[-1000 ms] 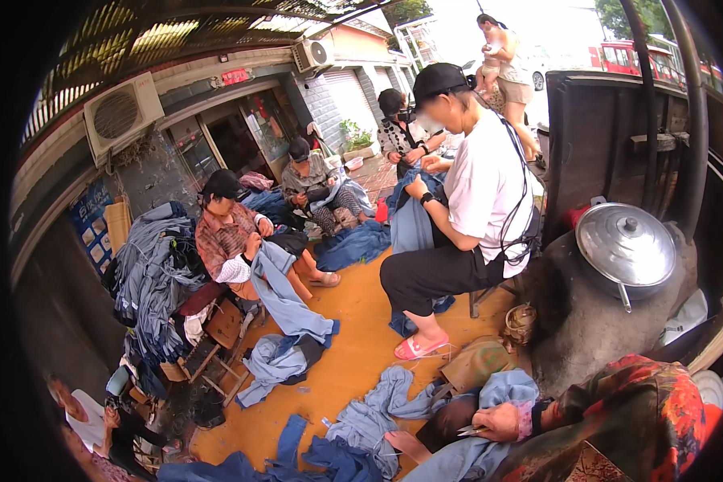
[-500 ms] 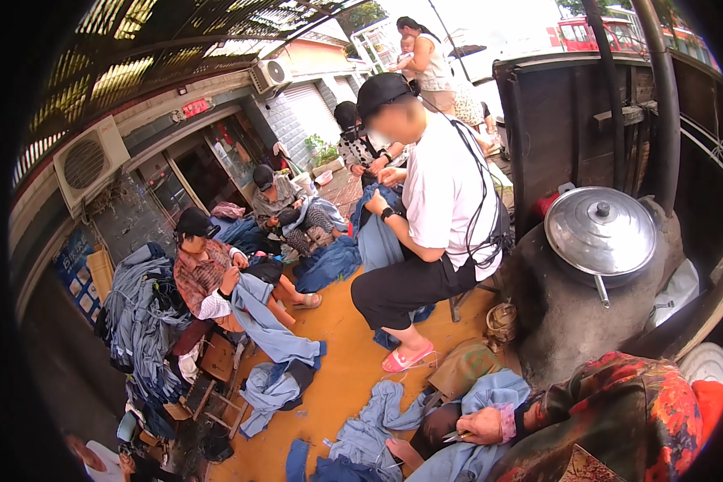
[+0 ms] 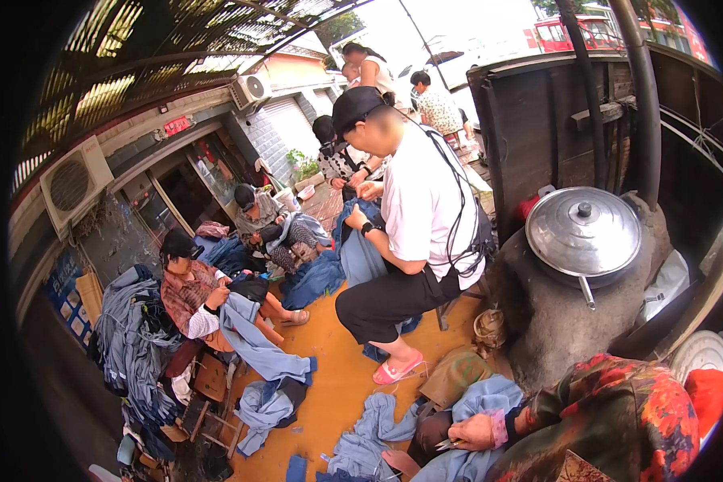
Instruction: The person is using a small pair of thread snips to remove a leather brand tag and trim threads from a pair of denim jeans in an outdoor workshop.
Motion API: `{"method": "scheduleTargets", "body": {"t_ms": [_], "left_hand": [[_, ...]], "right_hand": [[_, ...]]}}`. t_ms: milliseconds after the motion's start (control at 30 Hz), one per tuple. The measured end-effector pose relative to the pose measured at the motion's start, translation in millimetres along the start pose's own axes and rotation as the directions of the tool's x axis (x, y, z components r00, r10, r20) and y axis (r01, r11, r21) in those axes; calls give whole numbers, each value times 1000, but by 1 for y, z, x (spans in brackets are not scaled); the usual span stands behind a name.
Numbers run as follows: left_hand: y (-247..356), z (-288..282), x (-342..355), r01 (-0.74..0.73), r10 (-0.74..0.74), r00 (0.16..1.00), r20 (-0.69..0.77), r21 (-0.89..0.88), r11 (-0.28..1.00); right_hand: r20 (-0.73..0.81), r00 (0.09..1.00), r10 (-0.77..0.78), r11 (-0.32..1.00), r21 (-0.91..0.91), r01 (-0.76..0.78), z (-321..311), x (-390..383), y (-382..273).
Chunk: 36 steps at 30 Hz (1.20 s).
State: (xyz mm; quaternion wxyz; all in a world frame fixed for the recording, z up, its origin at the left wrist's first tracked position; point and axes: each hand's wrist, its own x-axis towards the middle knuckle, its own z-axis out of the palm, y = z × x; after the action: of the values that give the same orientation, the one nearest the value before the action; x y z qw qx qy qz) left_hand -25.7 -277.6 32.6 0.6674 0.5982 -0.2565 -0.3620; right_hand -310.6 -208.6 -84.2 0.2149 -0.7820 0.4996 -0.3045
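Note:
My right hand (image 3: pixel 475 432) reaches in from the lower right, out of a dark floral sleeve (image 3: pixel 590 406) with a pink cuff. Its fingers are closed round a small pair of thread snips (image 3: pixel 447 444), blades pointing left. Below and around the hand a light blue denim garment (image 3: pixel 490 395) is draped over my lap. A dark brown knee (image 3: pixel 430 434) shows just left of the hand. Beneath it is a patch of bare skin that I cannot place for certain. No left hand of mine can be made out.
Crumpled denim (image 3: pixel 368 440) lies on the orange floor mat (image 3: pixel 329 353). A lidded metal pot (image 3: pixel 584 233) sits on a clay stove (image 3: pixel 550 321) at right. A co-worker in white (image 3: pixel 422 189) and another in a patterned shirt (image 3: pixel 191 281) handle denim. A denim heap (image 3: pixel 128 337) stands left.
The view has swung slightly right, so most of the scene sits further left. Another person now shows at the back; someone at the lower left has largely left the picture. My right hand still holds the snips.

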Motion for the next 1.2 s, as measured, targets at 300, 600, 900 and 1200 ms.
{"method": "scheduleTargets", "body": {"t_ms": [300, 600, 900, 1200], "left_hand": [[6, -3, -7, 8, -8, 1000, 13, -1, 1000], [7, -6, -15, 27, -27, 999, 17, -3, 1000], [3, -22, -19, 59, -61, 998, -35, -37, 998], [-2, -48, -29, 98, -102, 990, -101, -46, 994]], "right_hand": [[5, 1000, -11, 1000, -15, 11, 1, 0, -1], [1, 1000, -19, 999, -40, 19, 1, 1, 0], [26, 1000, 0, 999, -39, 1, -6, 1, -8], [19, 999, -47, 995, 92, 45, -20, 2, -26]]}}
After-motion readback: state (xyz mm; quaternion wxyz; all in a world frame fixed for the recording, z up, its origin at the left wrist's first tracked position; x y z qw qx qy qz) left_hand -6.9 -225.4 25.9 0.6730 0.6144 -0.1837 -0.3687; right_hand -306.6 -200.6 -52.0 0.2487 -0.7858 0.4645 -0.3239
